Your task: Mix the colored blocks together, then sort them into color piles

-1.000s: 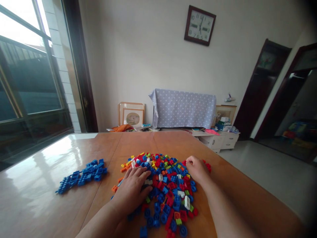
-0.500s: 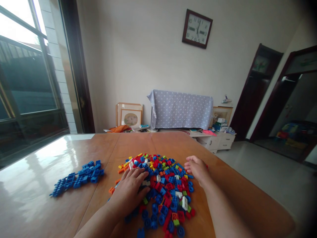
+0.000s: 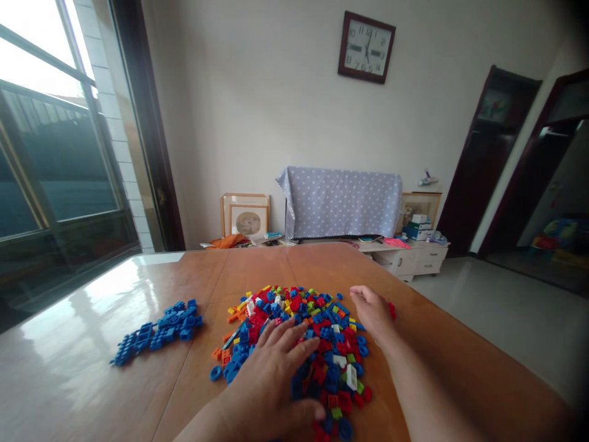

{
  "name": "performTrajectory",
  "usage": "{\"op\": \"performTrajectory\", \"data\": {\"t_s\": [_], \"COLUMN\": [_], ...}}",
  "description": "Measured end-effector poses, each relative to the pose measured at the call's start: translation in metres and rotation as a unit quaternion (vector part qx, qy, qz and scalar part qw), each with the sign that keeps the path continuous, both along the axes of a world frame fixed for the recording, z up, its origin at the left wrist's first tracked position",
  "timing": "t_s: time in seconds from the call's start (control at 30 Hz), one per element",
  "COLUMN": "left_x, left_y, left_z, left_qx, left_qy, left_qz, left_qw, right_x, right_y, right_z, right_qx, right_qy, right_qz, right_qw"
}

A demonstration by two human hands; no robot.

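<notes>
A heap of loose toy building bricks (image 3: 317,307) in blue, red, yellow, green, orange and white lies on the table. My left hand (image 3: 271,368) is over the near left part of the heap, open, with fingers and thumb spread and palm down. Just off the heap's right side is my right hand (image 3: 370,310), its fingers curled and pressed together; whatever may be inside is hidden. A small blue brick (image 3: 339,296) lies left of its fingertips. Red pieces (image 3: 391,310) show just past its far side, partly covered by the hand.
Blue bricks (image 3: 161,329) sit in a separate group on the left of the glossy wooden table (image 3: 138,405). The table's right edge slopes away beside my right arm. Beyond stands a low white cabinet (image 3: 416,261) with a dotted cloth (image 3: 343,202) draped over something.
My left hand has moved right and nearer across the heap, its fingers spreading wider. My right hand's fingers have curled in from a more stretched pose. The view has shifted slightly.
</notes>
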State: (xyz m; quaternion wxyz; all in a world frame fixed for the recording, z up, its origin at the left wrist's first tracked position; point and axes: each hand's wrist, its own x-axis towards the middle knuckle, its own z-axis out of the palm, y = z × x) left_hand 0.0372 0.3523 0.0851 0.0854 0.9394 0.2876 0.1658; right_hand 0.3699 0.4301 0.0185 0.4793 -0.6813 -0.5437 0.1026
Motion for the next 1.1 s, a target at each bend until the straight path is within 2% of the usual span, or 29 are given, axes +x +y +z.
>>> {"op": "performTrajectory", "data": {"t_s": [0.13,0.27,0.5,0.67,0.87,0.97,1.1], "left_x": [0.02,0.029,0.015,0.003,-0.014,-0.024,-0.037], "left_y": [-0.008,-0.008,-0.002,0.01,0.023,0.031,0.041], "left_z": [-0.015,-0.026,-0.012,-0.014,-0.013,-0.013,-0.017], "left_qx": [-0.009,0.004,0.006,0.017,0.043,0.053,0.057], "left_qy": [0.057,0.086,0.04,0.016,-0.001,0.002,0.009], "left_qz": [-0.093,-0.102,0.031,0.095,0.152,0.185,0.241], "left_qw": [0.994,0.991,0.999,0.995,0.988,0.981,0.969], "right_x": [-0.009,-0.022,-0.05,-0.065,-0.068,-0.069,-0.075], "right_y": [0.003,0.002,-0.007,-0.013,-0.02,-0.027,-0.041], "right_z": [-0.001,-0.003,0.002,0.008,0.017,0.025,0.038], "right_qx": [-0.02,-0.035,-0.024,-0.008,0.011,0.021,0.017], "right_qy": [0.007,0.002,-0.023,-0.045,-0.053,-0.05,-0.057], "right_qz": [0.008,0.045,0.113,0.162,0.179,0.189,0.239], "right_qw": [1.0,0.998,0.993,0.986,0.982,0.98,0.969]}}
